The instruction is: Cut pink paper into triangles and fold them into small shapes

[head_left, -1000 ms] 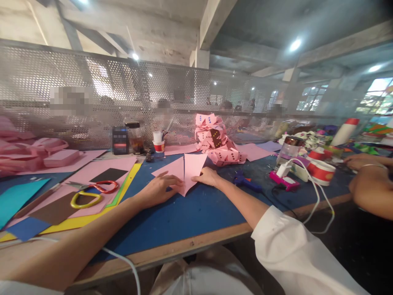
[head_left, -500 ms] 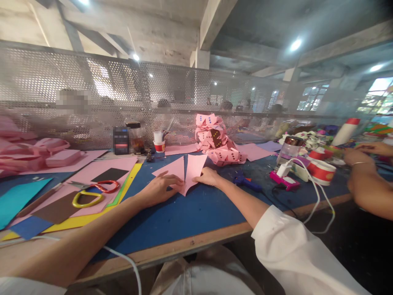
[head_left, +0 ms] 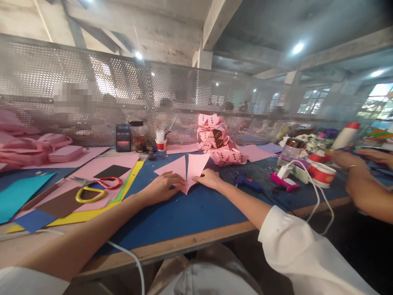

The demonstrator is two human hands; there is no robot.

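Thin, matte pink paper (head_left: 197, 165) lies on the smooth, scuffed blue tabletop (head_left: 162, 225), directly in front of the person and between the two hands. A narrow, dark gap parts it into two flat flaps, the left one roughly triangular, the right a longer strip with a slightly curved surface. The flaps meet in a sharp tip that points back toward the person, and they spread like a V toward the perforated metal screen (head_left: 178, 88). The right flap's long axis runs away from the person, leaning a little right; the left flap fans out to the left.

The left hand (head_left: 164, 186) rests with bent fingers over the left flap; whether it grips cannot be told. The right hand (head_left: 209, 179) pinches the right flap's edge between thumb and fingers.

Beyond stands a crumpled-looking, faceted pink paper model (head_left: 213, 139) with dotted faces. Metal-bladed scissors (head_left: 86, 182) lie on stacked coloured sheets (head_left: 63, 202).
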